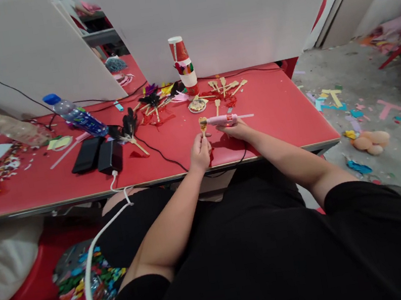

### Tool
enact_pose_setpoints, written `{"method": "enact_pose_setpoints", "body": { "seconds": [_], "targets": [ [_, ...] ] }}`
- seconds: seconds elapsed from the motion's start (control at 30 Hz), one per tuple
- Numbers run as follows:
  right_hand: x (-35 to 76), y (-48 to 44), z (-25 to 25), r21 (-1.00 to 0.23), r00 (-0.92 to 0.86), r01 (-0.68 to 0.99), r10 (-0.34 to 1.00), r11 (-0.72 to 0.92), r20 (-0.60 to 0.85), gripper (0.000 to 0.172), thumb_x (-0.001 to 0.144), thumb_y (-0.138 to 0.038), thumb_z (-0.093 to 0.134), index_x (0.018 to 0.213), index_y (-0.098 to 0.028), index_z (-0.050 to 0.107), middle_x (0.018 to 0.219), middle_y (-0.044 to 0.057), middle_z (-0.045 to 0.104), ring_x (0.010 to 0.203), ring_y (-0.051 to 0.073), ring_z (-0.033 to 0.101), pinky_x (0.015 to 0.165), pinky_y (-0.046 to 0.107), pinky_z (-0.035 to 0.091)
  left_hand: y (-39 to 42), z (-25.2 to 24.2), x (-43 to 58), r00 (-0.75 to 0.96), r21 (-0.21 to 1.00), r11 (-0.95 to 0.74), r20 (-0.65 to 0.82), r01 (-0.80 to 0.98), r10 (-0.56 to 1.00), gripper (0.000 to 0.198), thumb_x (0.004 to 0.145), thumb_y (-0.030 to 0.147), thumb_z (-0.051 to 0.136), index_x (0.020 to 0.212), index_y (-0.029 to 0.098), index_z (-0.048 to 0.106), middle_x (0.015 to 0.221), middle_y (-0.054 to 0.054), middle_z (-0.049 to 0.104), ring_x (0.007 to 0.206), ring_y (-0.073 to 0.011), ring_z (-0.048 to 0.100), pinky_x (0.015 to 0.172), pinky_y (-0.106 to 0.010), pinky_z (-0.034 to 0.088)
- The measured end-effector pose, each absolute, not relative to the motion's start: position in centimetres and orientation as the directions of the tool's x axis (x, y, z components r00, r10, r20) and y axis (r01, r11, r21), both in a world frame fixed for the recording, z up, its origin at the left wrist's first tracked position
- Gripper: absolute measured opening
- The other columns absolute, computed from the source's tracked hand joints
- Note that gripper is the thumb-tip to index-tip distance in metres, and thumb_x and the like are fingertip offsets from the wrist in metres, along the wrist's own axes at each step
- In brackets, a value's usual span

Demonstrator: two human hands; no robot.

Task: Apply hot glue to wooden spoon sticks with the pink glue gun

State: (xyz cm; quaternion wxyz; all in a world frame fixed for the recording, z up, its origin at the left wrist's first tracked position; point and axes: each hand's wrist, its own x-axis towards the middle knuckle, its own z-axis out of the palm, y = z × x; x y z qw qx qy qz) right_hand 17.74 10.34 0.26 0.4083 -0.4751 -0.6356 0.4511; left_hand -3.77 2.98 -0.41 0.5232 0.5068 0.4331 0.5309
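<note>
Far left: water bottle (77, 116) lying on red table (274, 107).
Left hand (200, 152): pinched on wooden spoon (203, 125), held upright over table's middle.
Right hand (237, 128): clamped on glue gun (224, 120), held level, nozzle at spoon's bowl.

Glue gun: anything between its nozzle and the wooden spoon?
Nothing visible stands between them. The right hand holds the glue gun with its nozzle aimed at the bowl of the wooden spoon, which the left hand holds upright. Whether nozzle and spoon touch is too small to tell.
</note>
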Motion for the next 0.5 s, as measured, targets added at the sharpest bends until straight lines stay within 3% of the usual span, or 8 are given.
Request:
{"method": "enact_pose_setpoints", "body": {
  "seconds": [0.07,0.13,0.2,0.3,0.4,0.5],
  "targets": [
    [17.7,10.2,0.2,-0.960,-0.196,0.256,0.979,0.110,0.060,0.046,0.093,-0.060,0.093,0.121,-0.024,0.092,0.067,0.001,0.069,0.075,0.026,0.073,0.073,0.039,0.063,3.0,-0.4,-3.8,0.069,0.990,-0.082,0.090,-0.118,0.994,0.032,0.119,0.055,0.067,0.118,0.023,0.067,0.059,0.010,0.042,0.051,-0.0119,0.030,0.053,-0.025,0.025],
    [17.7,10.0,0.4,-0.949,-0.152,0.309,0.988,0.060,0.014,0.036,0.094,-0.059,0.092,0.103,-0.024,0.090,0.064,0.002,0.066,0.072,0.026,0.071,0.072,0.040,0.061,3.0,-0.4,-3.8,0.076,0.990,-0.086,0.095,-0.112,0.993,0.031,0.119,0.053,0.067,0.117,0.023,0.067,0.060,0.010,0.043,0.051,-0.0117,0.032,0.054,-0.024,0.027],
    [17.6,9.8,0.8,-0.941,-0.132,0.336,0.991,0.039,-0.007,0.035,0.095,-0.059,0.092,0.090,-0.024,0.086,0.063,0.002,0.064,0.068,0.025,0.069,0.069,0.040,0.059,3.0,-0.4,-3.9,0.083,0.991,-0.083,0.092,-0.106,0.992,0.030,0.118,0.052,0.068,0.116,0.023,0.066,0.060,0.011,0.043,0.051,-0.0114,0.032,0.054,-0.023,0.027],
    [17.6,9.5,1.3,-0.955,-0.169,0.287,0.985,0.078,0.029,0.037,0.092,-0.060,0.094,0.102,-0.024,0.090,0.064,0.002,0.067,0.066,0.023,0.068,0.066,0.038,0.059,3.1,-0.3,-3.9,0.081,0.991,-0.057,0.067,-0.120,0.994,0.034,0.115,0.057,0.071,0.116,0.022,0.066,0.059,0.012,0.041,0.049,-0.0109,0.031,0.052,-0.024,0.024],
    [17.6,9.5,1.4,-0.967,-0.209,0.228,0.976,0.112,0.064,0.053,0.090,-0.063,0.096,0.122,-0.022,0.092,0.059,-0.001,0.065,0.062,0.022,0.066,0.064,0.036,0.059,3.2,-0.2,-3.9,0.086,0.989,-0.038,0.051,-0.145,0.995,0.040,0.112,0.062,0.076,0.114,0.022,0.066,0.057,0.013,0.039,0.048,-0.0106,0.030,0.051,-0.024,0.024],
    [17.5,9.9,0.9,-0.966,-0.215,0.211,0.971,0.149,0.103,0.058,0.092,-0.068,0.093,0.124,-0.021,0.092,0.057,-0.001,0.063,0.058,0.021,0.064,0.062,0.036,0.059,3.3,-0.1,-4.0,0.080,0.990,-0.039,0.050,-0.133,0.996,0.044,0.110,0.065,0.077,0.113,0.022,0.068,0.057,0.012,0.041,0.048,-0.0108,0.032,0.051,-0.023,0.025]
  ]
}}
